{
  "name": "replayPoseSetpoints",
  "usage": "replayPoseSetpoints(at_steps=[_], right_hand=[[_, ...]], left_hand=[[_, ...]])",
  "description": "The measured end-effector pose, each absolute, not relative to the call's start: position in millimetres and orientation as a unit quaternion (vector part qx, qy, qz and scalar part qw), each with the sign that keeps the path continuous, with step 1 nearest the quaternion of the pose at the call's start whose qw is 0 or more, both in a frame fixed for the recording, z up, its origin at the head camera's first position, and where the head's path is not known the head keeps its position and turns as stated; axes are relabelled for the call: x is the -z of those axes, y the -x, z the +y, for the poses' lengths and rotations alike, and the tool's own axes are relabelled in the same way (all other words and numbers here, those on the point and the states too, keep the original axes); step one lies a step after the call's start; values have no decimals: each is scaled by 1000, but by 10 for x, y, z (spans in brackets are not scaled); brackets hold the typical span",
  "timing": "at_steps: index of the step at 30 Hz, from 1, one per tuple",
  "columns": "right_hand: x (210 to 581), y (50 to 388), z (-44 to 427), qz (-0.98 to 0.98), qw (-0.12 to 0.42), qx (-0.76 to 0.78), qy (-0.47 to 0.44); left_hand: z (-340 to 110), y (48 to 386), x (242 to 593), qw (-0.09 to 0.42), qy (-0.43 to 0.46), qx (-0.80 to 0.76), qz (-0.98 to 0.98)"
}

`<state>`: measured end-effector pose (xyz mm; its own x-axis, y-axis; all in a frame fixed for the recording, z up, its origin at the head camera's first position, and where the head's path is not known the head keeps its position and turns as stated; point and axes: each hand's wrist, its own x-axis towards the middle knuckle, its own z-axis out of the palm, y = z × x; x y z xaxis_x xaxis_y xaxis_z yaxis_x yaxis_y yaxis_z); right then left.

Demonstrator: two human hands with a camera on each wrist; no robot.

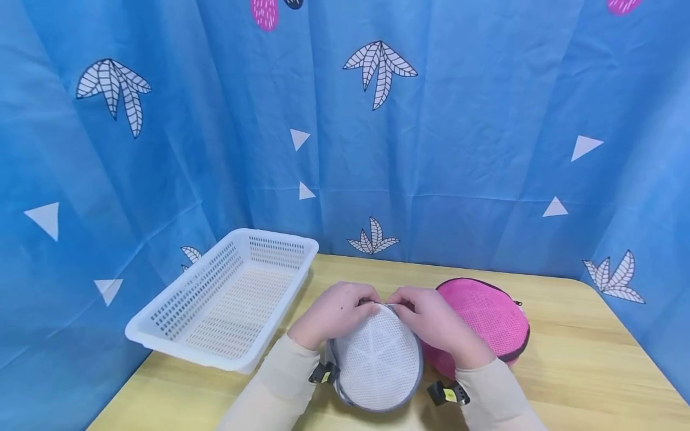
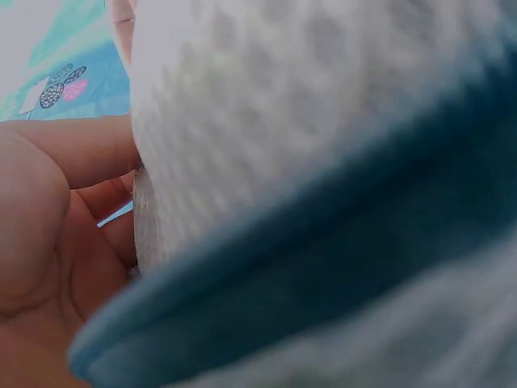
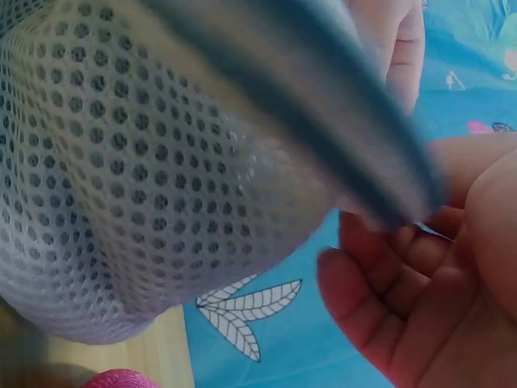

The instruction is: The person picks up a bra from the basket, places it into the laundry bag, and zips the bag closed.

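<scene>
A round white mesh laundry bag (image 1: 377,362) with grey-blue trim is held above the table in the head view, its flat face toward me. My left hand (image 1: 338,311) pinches its far rim between thumb and fingers. Close beside it, my right hand (image 1: 433,314) pinches the same rim from the other side. In the left wrist view the white mesh (image 2: 266,105) and blurred trim hide most fingertips. The right wrist view shows the trim (image 3: 299,121) running to my right fingers (image 3: 363,299). A pink mesh laundry bag (image 1: 485,314) with dark trim lies beside my right hand.
A white perforated plastic basket (image 1: 226,359) stands on the left of the wooden table (image 1: 582,359), with nothing visible inside. A blue patterned curtain (image 1: 458,149) hangs behind and along both sides. A dark zipper pull (image 1: 518,303) sticks out from the pink bag's edge.
</scene>
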<state>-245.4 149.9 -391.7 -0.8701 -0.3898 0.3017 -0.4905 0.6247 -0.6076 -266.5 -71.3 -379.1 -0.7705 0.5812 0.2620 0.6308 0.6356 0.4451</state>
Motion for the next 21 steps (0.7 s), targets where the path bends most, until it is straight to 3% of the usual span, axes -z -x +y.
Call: replayPoseSetpoints(at_steps=[8,21], right_hand=[[3959,2484,1501,-899,146,-334,-243],[3897,2505,1631,-908,162,-345,-172]], left_hand=[[-709,2661,3775,43,312,277,-908],[-861,2706,3718,46,252,321,-912]])
